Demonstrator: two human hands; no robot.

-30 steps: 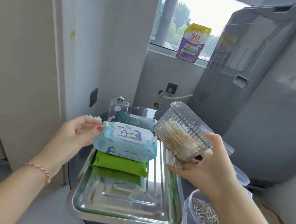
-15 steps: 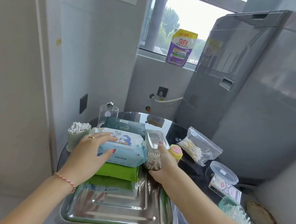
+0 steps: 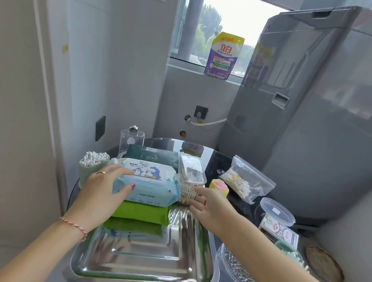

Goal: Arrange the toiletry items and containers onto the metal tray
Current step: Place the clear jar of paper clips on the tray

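A: Stainless steel, rectangular: the metal tray point(image 3: 143, 272) sits on the dark round table point(image 3: 215, 160). Report its contents.

B: At the far left, a blue baby wipes pack point(image 3: 150, 183) lies on top of a green pack point(image 3: 143, 212). A clear ribbed box of cotton swabs point(image 3: 190, 180) stands just to its right, at the tray's far right corner.

A: Hand status?

B: The left hand point(image 3: 104, 192) lies flat on the baby wipes pack, fingers straight. The right hand point(image 3: 210, 207) has relaxed fingers just beside the box base; contact cannot be confirmed.

A: Items outside the tray?

B: A green cup of swabs point(image 3: 93, 165) at left; a zip bag of swabs point(image 3: 245, 181), a yellow soap point(image 3: 219, 187) and a lidded round tub point(image 3: 276, 212) at right.
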